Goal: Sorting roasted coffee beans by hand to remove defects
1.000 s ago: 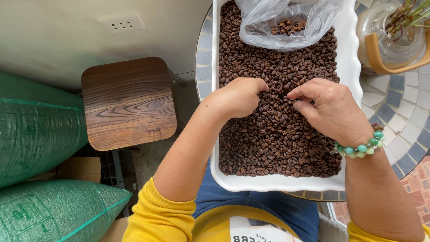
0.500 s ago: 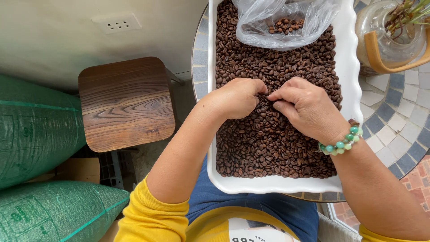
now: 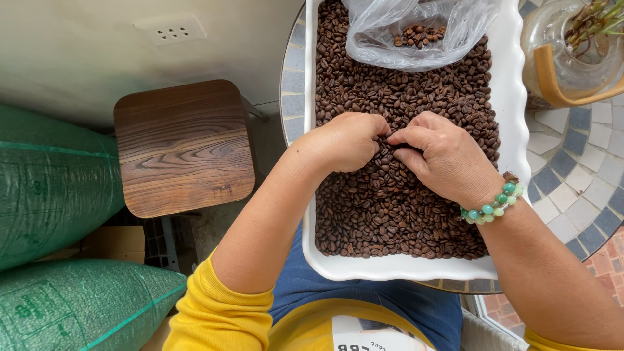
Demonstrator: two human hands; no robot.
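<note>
A white rectangular tray [image 3: 513, 130] on a round mosaic table is filled with dark roasted coffee beans [image 3: 390, 214]. My left hand [image 3: 344, 140] rests on the beans as a loose fist, and what its palm holds is hidden. My right hand [image 3: 445, 156], with a green bead bracelet [image 3: 493, 205] at the wrist, lies beside it. Its thumb and fingers pinch into the beans where the two hands meet. A clear plastic bag [image 3: 416, 29] with a few beans in it lies at the tray's far end.
The tiled table [image 3: 585, 162] carries a glass jar with a wooden handle [image 3: 565, 58] at the far right. A wooden stool [image 3: 182, 146] stands to the left, next to two green woven sacks [image 3: 45, 188]. A wall socket [image 3: 170, 29] sits above the stool.
My right hand has slid left across the beans until its fingertips meet my left hand. The left hand has stayed about where it was.
</note>
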